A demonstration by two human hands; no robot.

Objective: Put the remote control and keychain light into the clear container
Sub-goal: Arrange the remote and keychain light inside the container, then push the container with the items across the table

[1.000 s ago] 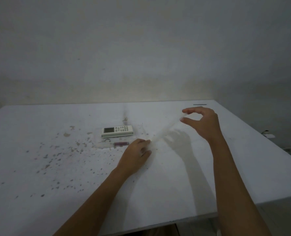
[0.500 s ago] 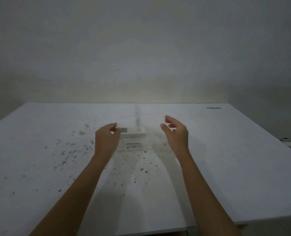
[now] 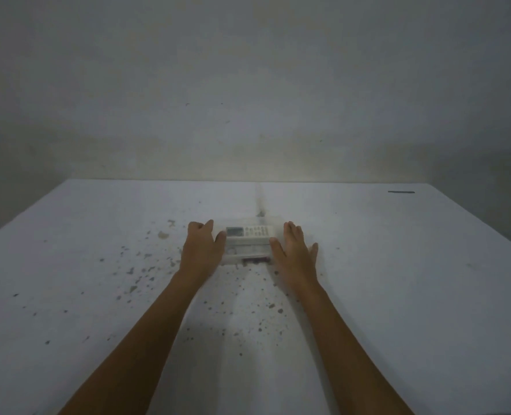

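While your two bare forearms reach forward over the white, speckled tabletop (image 3: 398,295), your left hand (image 3: 201,250) and right hand (image 3: 293,253) sit on either side of the clear plastic container (image 3: 248,252), fingers spread and apart, each seemingly touching an end wall, though the dim light leaves it unclear whether you actually grip it. Your white rectangular remote control (image 3: 249,231), display toward the left hand, shows between the hands at the container's far side. Your small dark reddish keychain light (image 3: 255,259) lies at the near edge; whether either is inside the walls cannot be told. Near the far right corner lies a thin dark strip (image 3: 401,192).
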